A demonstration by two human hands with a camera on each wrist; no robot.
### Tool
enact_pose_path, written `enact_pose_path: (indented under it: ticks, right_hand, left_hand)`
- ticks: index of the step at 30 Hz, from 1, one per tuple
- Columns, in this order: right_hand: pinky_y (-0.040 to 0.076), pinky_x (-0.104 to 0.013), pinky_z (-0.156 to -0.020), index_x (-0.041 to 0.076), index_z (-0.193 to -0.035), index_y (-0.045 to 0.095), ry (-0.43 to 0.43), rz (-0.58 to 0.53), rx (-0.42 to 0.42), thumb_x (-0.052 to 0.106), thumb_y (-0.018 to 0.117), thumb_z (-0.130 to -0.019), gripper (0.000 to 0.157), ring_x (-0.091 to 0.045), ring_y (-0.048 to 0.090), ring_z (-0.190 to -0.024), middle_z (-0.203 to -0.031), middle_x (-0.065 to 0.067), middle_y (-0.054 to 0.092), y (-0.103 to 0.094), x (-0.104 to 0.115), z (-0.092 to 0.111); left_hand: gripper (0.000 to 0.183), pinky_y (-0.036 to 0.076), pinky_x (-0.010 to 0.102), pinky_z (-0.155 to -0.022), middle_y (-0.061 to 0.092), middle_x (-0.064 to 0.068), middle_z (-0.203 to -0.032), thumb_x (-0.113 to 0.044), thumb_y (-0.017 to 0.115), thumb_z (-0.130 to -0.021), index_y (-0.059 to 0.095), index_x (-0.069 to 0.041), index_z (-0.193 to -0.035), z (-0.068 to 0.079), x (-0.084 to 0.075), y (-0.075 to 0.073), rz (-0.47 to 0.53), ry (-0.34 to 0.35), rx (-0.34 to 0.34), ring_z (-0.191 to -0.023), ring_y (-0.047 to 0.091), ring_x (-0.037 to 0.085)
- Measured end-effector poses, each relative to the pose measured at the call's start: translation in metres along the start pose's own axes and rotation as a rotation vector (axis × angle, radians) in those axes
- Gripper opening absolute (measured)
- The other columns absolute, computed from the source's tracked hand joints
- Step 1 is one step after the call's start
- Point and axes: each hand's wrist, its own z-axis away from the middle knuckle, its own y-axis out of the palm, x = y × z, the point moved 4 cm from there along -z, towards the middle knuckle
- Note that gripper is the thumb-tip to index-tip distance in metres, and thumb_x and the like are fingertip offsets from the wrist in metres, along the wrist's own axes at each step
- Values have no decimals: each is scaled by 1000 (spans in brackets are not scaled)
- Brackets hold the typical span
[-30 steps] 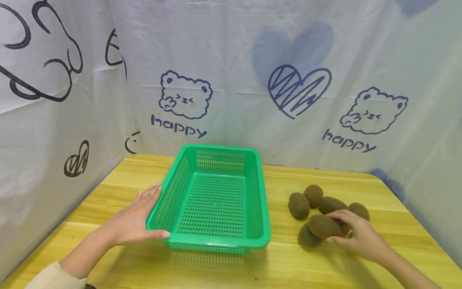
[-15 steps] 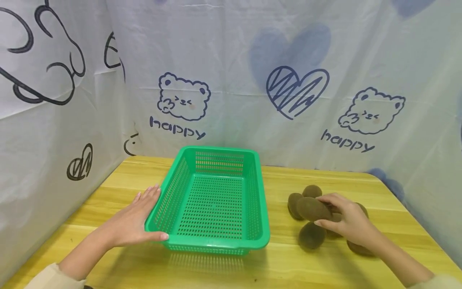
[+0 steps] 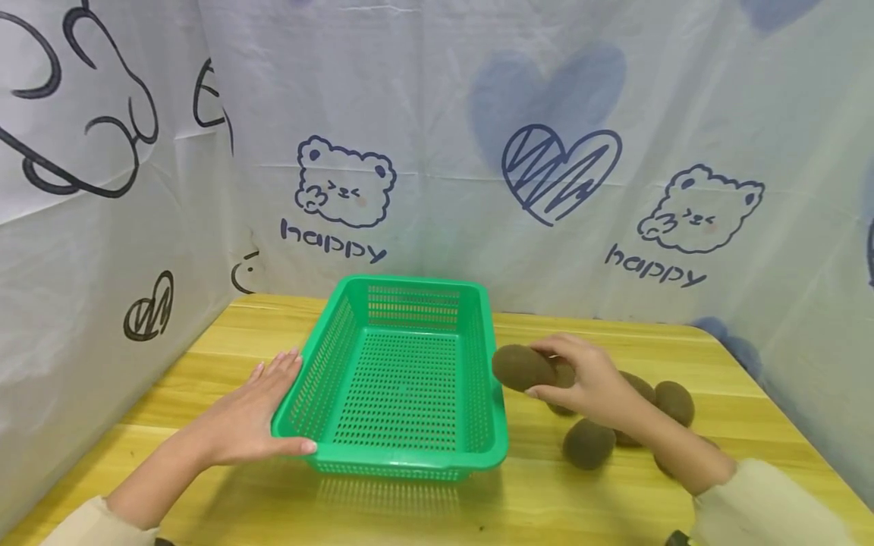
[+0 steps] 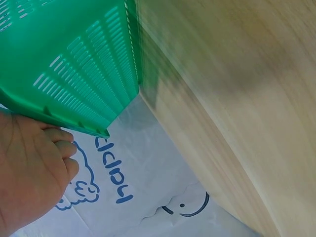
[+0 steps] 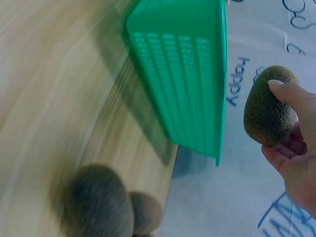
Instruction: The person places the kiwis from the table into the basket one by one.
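A brown fuzzy kiwi [image 3: 523, 367] is pinched between the thumb and fingers of my right hand [image 3: 592, 383], beside the right rim of a green plastic basket [image 3: 410, 458]. In the right wrist view the kiwi [image 5: 270, 105] shows whole, with the thumb lying across its top. My left hand [image 3: 243, 417] rests against the basket's left side, fingers straight along the rim and thumb at the near left corner. The left wrist view shows the palm [image 4: 32, 168] under the basket's rim [image 4: 74, 127]. Nothing lies inside the basket.
Several more kiwis lie on the wooden table [image 3: 546, 504] to the right, one kiwi [image 3: 589, 444] nearest the basket; my right forearm partly covers the group. A white printed curtain [image 3: 437, 227] hangs behind the table and along both sides.
My right hand has carried the kiwi up and left from the group on the table to the basket's right rim. The left hand and the basket have stayed in place.
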Motion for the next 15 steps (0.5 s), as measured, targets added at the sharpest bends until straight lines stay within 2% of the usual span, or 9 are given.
enact_pose_path:
  ticks: [4, 9, 15]
  right_hand:
    - [55, -32, -81, 0, -114, 62, -17, -49, 43, 13, 78, -73, 46, -21, 62, -92, -109, -10, 64, 9, 13, -13]
    - [54, -33, -84, 0, -115, 61, -29, -86, 110, 16, 78, -73, 48, -20, 61, -95, -111, -10, 64, 26, 29, -28]
    - [54, -28, -80, 1, -112, 61, -78, -116, 174, 16, 78, -74, 44, -18, 60, -93, -105, -8, 63, 50, 42, -45]
  left_hand:
    - [112, -1, 37, -118, 11, 25, -153, -64, 62, -73, 14, 6, -146, -1, 0, -1, 2, 3, 4, -141, 11, 43]
    - [111, -11, 22, -113, 11, 25, -153, -63, 62, -73, 14, 6, -146, -2, 0, -1, 0, 7, 1, -140, 12, 43]
    - [111, -16, 15, -108, 11, 26, -153, -62, 62, -74, 12, 5, -146, -2, 0, -2, 9, 6, 2, -141, 11, 43]
